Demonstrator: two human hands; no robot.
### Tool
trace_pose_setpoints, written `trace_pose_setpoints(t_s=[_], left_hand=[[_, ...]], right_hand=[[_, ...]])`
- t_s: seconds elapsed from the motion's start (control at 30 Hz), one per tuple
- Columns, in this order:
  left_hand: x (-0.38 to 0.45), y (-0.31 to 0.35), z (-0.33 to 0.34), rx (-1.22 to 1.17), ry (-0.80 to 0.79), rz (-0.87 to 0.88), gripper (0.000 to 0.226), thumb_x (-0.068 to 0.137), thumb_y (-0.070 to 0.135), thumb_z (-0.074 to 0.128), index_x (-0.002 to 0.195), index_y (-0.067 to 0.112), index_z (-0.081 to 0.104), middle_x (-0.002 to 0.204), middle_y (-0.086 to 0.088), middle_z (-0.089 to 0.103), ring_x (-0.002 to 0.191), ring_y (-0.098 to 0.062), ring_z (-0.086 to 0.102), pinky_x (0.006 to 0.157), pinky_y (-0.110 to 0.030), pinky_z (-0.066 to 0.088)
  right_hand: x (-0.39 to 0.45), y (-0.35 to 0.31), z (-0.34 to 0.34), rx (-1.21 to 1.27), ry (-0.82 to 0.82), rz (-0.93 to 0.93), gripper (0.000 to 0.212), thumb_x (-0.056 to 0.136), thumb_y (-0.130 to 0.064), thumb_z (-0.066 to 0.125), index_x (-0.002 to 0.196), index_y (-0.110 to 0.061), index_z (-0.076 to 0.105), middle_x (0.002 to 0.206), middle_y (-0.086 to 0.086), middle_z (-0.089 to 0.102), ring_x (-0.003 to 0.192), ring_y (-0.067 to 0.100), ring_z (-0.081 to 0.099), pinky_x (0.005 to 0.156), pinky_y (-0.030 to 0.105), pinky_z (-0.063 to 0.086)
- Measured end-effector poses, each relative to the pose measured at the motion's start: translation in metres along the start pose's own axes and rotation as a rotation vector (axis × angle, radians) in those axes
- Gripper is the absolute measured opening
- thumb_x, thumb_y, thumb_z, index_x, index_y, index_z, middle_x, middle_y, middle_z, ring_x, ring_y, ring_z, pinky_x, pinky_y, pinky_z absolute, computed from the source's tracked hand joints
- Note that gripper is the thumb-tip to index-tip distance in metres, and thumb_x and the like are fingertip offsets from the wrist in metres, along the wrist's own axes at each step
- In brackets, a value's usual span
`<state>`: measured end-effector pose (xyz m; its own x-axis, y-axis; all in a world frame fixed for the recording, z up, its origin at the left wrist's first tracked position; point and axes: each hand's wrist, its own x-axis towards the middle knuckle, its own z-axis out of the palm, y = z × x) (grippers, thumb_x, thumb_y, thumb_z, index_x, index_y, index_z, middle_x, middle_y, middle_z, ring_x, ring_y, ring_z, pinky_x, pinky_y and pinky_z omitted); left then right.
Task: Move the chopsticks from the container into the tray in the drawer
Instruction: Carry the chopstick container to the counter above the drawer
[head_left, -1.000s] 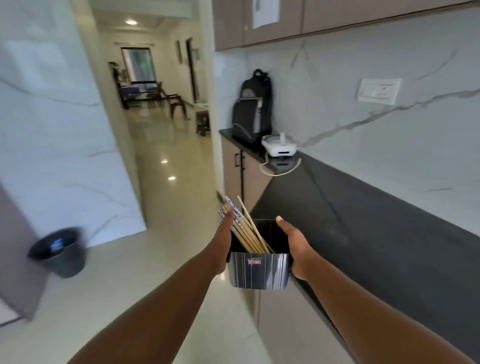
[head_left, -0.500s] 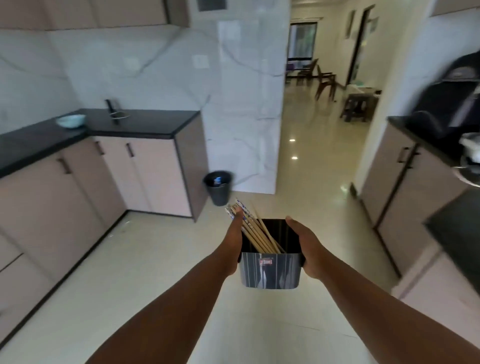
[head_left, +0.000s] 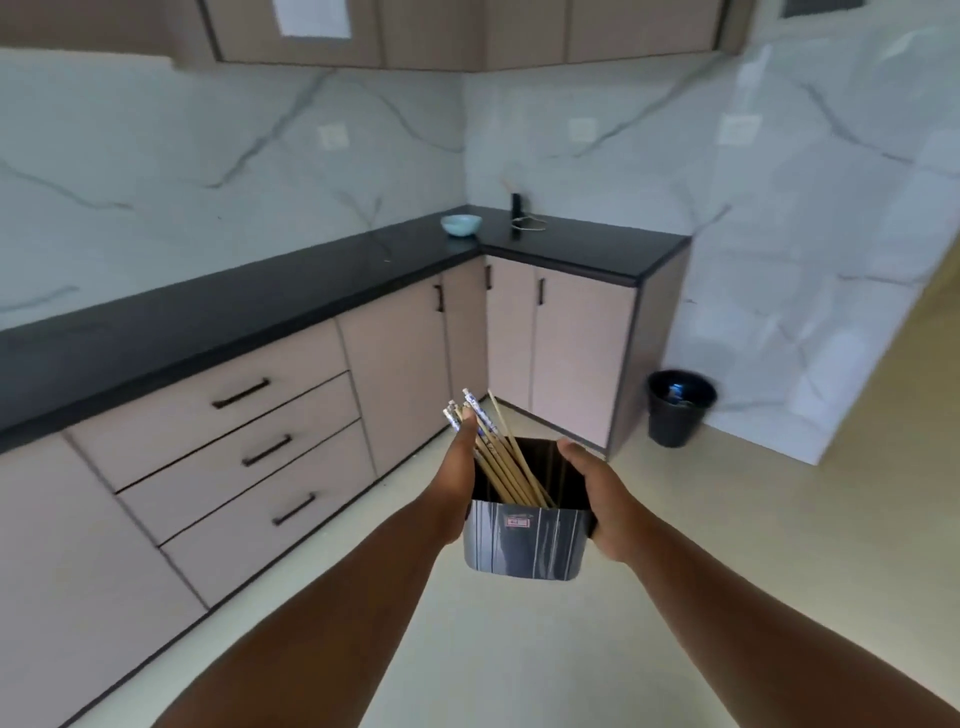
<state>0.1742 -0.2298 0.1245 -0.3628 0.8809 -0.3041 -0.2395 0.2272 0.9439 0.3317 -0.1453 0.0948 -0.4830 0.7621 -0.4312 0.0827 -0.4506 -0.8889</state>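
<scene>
A dark striped container hangs in the air before me, held on both sides. My left hand grips its left wall and my right hand grips its right wall. Several wooden chopsticks with blue-patterned tops lean to the left inside it, their ends rising past my left thumb. A stack of three shut drawers sits in the cabinet to the left. No tray is visible.
A black L-shaped counter runs along the marble wall, with a light blue bowl and a dark small object with a cord in the corner. A black bin stands on the floor at right.
The view has swung left, from the corridor and right counter to the corner cabinets with the drawers. Both hands still hold the container the same way.
</scene>
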Motion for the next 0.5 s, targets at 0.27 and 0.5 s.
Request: trace_pose_setpoints(t_s=[0.27, 0.5], left_hand=[[-0.005, 0.015, -0.163, -0.124, 0.305, 0.063, 0.064, 0.091, 0.071, 0.025, 0.106, 0.023, 0.065, 0.124, -0.003, 0.064, 0.064, 0.0, 0.068, 0.058, -0.017, 0.046], [0.017, 0.035, -0.273, -0.223, 0.52, 0.108, 0.087, 0.087, 0.077, 0.02, 0.144, 0.015, 0.042, 0.142, -0.018, 0.049, 0.118, -0.025, 0.056, 0.086, -0.031, 0.041]], right_hand=[[0.07, -0.017, 0.174, -0.205, -0.245, 0.083, 0.069, 0.065, -0.071, 0.067, 0.122, -0.034, 0.058, 0.144, 0.01, 0.049, 0.131, 0.031, 0.045, 0.112, 0.053, 0.03], [0.139, -0.022, 0.296, -0.314, -0.475, 0.078, 0.083, 0.062, -0.076, 0.064, 0.134, -0.036, 0.049, 0.149, 0.006, 0.043, 0.134, 0.028, 0.041, 0.113, 0.052, 0.028]])
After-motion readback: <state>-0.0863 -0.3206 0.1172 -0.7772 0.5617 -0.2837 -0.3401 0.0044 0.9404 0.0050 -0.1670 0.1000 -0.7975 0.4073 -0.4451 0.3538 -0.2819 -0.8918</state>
